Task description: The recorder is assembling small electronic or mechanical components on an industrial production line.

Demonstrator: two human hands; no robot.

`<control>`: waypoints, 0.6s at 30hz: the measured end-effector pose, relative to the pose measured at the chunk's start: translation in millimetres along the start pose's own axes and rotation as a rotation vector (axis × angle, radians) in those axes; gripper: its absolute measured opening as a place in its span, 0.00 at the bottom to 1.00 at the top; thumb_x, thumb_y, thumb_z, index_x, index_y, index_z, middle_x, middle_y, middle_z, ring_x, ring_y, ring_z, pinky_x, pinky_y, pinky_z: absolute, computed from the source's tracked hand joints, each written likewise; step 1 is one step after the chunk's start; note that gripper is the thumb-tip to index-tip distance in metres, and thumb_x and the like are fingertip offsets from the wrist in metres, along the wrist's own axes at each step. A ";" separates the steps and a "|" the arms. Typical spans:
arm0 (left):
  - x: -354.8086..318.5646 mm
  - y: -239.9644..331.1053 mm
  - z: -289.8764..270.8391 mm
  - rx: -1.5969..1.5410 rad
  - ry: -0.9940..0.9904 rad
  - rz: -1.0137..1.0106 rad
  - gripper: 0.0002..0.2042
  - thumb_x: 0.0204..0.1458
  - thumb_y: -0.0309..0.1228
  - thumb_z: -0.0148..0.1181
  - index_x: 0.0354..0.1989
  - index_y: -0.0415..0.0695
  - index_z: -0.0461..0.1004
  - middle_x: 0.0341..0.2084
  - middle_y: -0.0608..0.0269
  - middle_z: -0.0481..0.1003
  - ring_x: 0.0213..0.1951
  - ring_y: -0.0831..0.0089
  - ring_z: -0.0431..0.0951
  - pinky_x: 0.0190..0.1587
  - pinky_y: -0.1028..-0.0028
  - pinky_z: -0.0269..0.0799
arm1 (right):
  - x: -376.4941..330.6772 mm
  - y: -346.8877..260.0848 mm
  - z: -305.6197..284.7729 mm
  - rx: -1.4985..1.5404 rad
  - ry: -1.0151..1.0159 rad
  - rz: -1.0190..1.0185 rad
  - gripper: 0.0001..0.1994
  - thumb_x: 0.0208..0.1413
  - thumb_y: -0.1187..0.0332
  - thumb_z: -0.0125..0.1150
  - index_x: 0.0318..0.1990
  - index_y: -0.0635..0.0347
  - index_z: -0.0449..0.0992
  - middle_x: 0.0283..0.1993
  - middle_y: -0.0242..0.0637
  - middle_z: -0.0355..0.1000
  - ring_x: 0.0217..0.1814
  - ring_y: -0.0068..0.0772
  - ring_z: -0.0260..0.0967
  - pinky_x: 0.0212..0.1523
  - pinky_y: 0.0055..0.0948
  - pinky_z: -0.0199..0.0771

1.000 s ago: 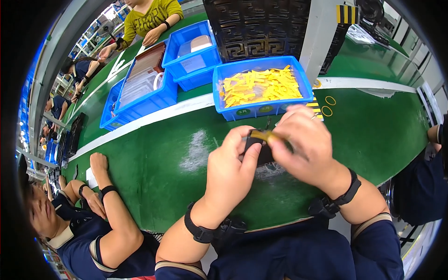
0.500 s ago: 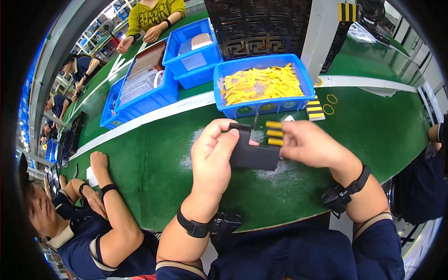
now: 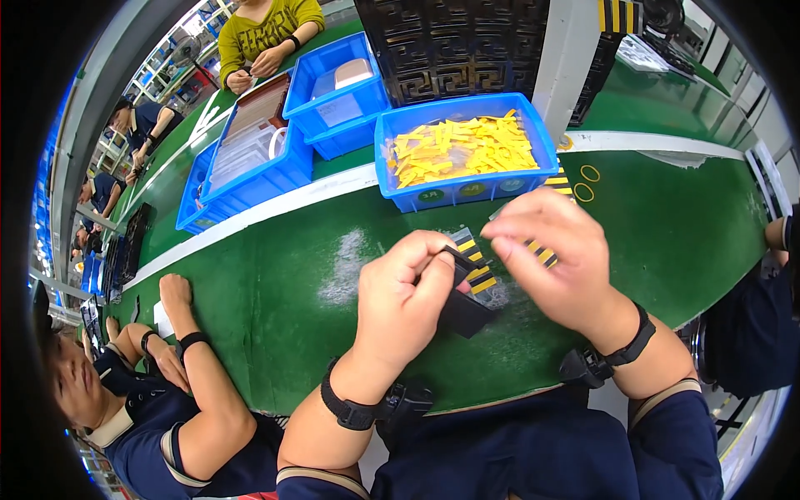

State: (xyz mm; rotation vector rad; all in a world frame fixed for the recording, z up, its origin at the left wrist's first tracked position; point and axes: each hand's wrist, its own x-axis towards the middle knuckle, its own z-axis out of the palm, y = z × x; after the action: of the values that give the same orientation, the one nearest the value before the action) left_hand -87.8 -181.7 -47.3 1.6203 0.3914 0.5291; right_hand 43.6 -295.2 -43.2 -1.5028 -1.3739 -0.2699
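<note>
Blue bin (image 3: pixel 402 199) of yellow strips (image 3: pixel 467 152) beyond; left fingers (image 3: pixel 437 280) grip black part (image 3: pixel 465 315); right fingers (image 3: pixel 521 222): cannot tell.

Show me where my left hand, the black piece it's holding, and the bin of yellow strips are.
Left hand (image 3: pixel 402 292): head view, middle of the hand.
Black piece (image 3: pixel 465 314): head view, lower flat part.
Bin of yellow strips (image 3: pixel 451 194): head view, blue front wall.

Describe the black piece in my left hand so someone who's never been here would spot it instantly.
Start at the green table in the middle of the view, then find your left hand over it. The black piece juts rightward from that hand. It is plain and dark, unlike the striped yellow and black strip beside it.
</note>
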 end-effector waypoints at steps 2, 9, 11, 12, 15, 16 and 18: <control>2.3 -7.0 2.0 0.082 -0.019 0.076 0.04 0.51 0.22 0.47 0.30 0.37 0.69 0.20 0.64 0.72 0.23 0.81 0.73 0.26 0.82 0.67 | -4.5 -5.9 6.6 -0.002 -0.005 0.030 0.06 0.36 0.79 0.60 0.25 0.62 0.74 0.28 0.35 0.69 0.30 0.33 0.66 0.31 0.29 0.66; 1.0 -5.1 5.1 0.381 -0.070 0.212 0.04 0.48 0.22 0.51 0.33 0.39 0.66 0.19 0.57 0.73 0.21 0.68 0.73 0.25 0.75 0.67 | -6.1 0.3 6.5 -0.123 -0.042 -0.077 0.05 0.33 0.77 0.61 0.23 0.62 0.74 0.27 0.34 0.68 0.30 0.35 0.65 0.33 0.30 0.64; 0.3 -6.7 5.2 0.383 -0.079 0.220 0.06 0.48 0.22 0.51 0.34 0.39 0.65 0.19 0.56 0.73 0.21 0.65 0.73 0.25 0.74 0.66 | -5.2 -0.3 5.9 -0.138 -0.059 -0.073 0.04 0.33 0.77 0.61 0.22 0.62 0.73 0.27 0.34 0.68 0.30 0.35 0.65 0.34 0.31 0.64; -0.3 -6.7 5.7 0.391 -0.080 0.209 0.06 0.49 0.23 0.51 0.36 0.39 0.64 0.18 0.61 0.72 0.21 0.74 0.70 0.25 0.78 0.64 | -5.2 -0.2 5.8 -0.138 -0.059 -0.073 0.04 0.33 0.77 0.61 0.22 0.62 0.73 0.27 0.34 0.68 0.30 0.35 0.65 0.34 0.31 0.64; -0.7 -5.8 6.2 0.382 -0.101 0.160 0.07 0.51 0.24 0.50 0.38 0.39 0.63 0.18 0.66 0.72 0.21 0.84 0.66 0.25 0.83 0.61 | -5.5 -1.0 5.7 -0.135 -0.091 -0.068 0.05 0.33 0.77 0.60 0.22 0.61 0.72 0.27 0.35 0.67 0.31 0.36 0.65 0.37 0.33 0.64; -0.7 -5.7 6.2 0.365 -0.122 0.123 0.08 0.51 0.23 0.50 0.39 0.39 0.63 0.19 0.67 0.72 0.22 0.85 0.65 0.25 0.83 0.60 | -5.7 -2.6 6.2 -0.195 -0.092 -0.079 0.05 0.33 0.77 0.60 0.23 0.62 0.72 0.27 0.35 0.67 0.32 0.36 0.65 0.39 0.34 0.64; -1.3 -7.4 7.4 0.283 -0.138 0.079 0.08 0.51 0.23 0.50 0.39 0.39 0.62 0.20 0.68 0.71 0.23 0.86 0.64 0.26 0.84 0.60 | -6.8 -5.5 8.6 -0.254 -0.094 -0.090 0.06 0.33 0.77 0.59 0.23 0.62 0.71 0.28 0.35 0.66 0.32 0.36 0.65 0.41 0.36 0.64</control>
State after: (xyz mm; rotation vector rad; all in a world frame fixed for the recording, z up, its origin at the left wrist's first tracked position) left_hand -84.4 -187.7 -55.3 1.9401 0.3094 0.4320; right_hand 32.9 -293.6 -49.1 -1.6805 -1.5289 -0.4491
